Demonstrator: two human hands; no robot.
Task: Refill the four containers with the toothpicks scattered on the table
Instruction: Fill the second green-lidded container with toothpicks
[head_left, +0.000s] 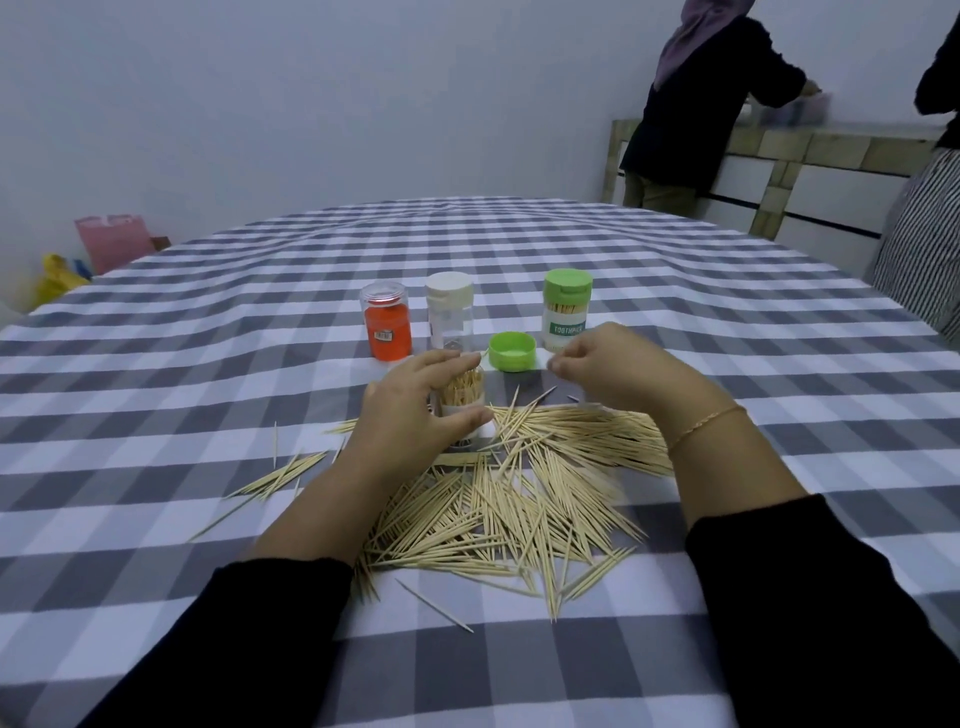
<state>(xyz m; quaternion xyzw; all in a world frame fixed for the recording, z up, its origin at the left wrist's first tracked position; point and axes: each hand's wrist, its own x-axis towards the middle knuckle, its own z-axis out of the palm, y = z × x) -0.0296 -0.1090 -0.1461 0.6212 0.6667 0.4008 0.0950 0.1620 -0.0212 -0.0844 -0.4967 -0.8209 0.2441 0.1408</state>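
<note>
Head view:
Left grip (415, 410): I curl it round the open jar (462, 402) so the jar stays upright and steady while I fill it; picks already stand inside.
Right grip (618, 374): fingers pinched narrow just right of the jar mouth; whether a pick is between them I cannot tell, it blurs.
Picks (519, 499): heaped on the bench (156, 467) under and between my wrists, close for short reaches.
Green lid (511, 352): lies mouth-up just beyond my grips, off so the jar stays open.
Beyond the lid: orange jar (387, 325), white jar (449, 312), green jar (566, 309), parked out of my way; the green one looks full and capped.
</note>
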